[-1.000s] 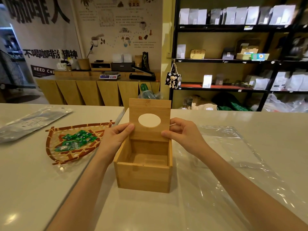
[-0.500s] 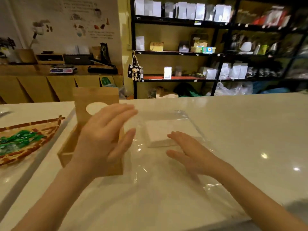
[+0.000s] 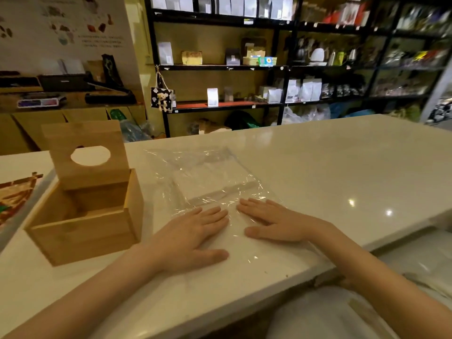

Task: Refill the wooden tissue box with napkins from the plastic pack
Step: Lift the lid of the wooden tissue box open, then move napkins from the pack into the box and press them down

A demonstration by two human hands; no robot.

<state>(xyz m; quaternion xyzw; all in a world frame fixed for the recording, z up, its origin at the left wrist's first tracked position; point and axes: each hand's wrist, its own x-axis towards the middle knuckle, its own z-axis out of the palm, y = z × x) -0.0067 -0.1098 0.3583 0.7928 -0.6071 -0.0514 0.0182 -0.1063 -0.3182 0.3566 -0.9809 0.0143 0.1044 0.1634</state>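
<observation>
Napkins (image 3: 210, 178) blur inside the plastic pack (image 3: 195, 172) at frame centre, where we press left hand (image 3: 188, 237) and right hand (image 3: 276, 222) flat, fingers spread, open counter (image 3: 342, 162) rightward, wooden tissue box (image 3: 85, 204) left.

There is only one view, from a camera worn on the person's head. It looks forward and down, from above the near edge of the pale glossy stone counter (image 3: 330, 167). It is close enough that both forearms fill the lower part of the frame. The wide lens also reaches the black metal shelves (image 3: 281, 67) behind the counter, which look blurred.
</observation>
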